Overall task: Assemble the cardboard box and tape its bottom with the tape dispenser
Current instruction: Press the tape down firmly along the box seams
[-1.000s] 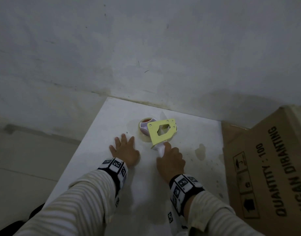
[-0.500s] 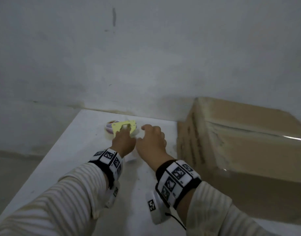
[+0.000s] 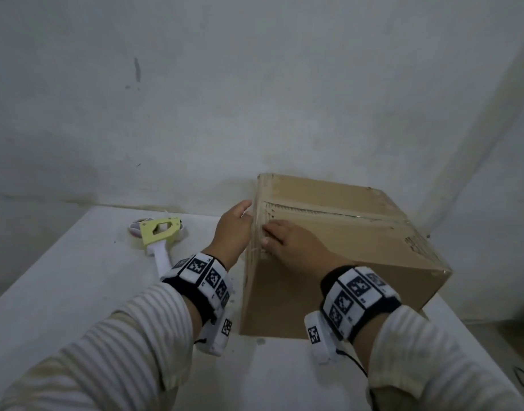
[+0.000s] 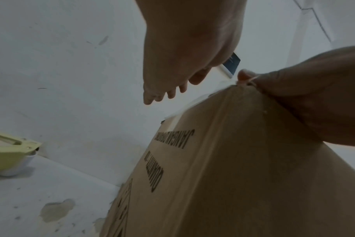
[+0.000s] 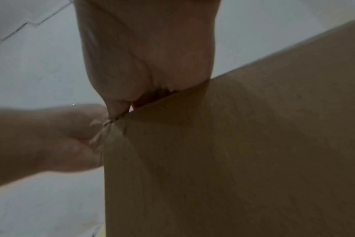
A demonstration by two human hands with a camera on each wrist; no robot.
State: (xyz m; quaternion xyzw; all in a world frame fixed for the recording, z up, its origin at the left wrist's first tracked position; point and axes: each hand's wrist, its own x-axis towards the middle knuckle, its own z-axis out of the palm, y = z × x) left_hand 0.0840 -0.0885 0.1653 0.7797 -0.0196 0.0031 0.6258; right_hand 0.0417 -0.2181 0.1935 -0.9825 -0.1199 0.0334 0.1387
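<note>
The right hand (image 5: 148,64) presses on the cardboard box (image 5: 233,160) top edge, the left hand (image 5: 51,137) touching its corner.

Matt brown cardboard box (image 3: 328,256); yellow plastic tape dispenser (image 3: 158,232); white stained table (image 3: 77,277).

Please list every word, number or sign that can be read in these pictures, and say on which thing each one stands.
"QUANTITY": printed upside down on the side of the cardboard box, left wrist view; what follows is hidden.
A longer line above it on the same side: blurred, not readable.
Black symbols near the bottom of that side: cut off, not readable.
Dark print on the box's far right side, head view: too small to read.
Black-and-white square markers on the wristbands: patterns, with no readable text.
Tape dispenser: no text seen.
</note>
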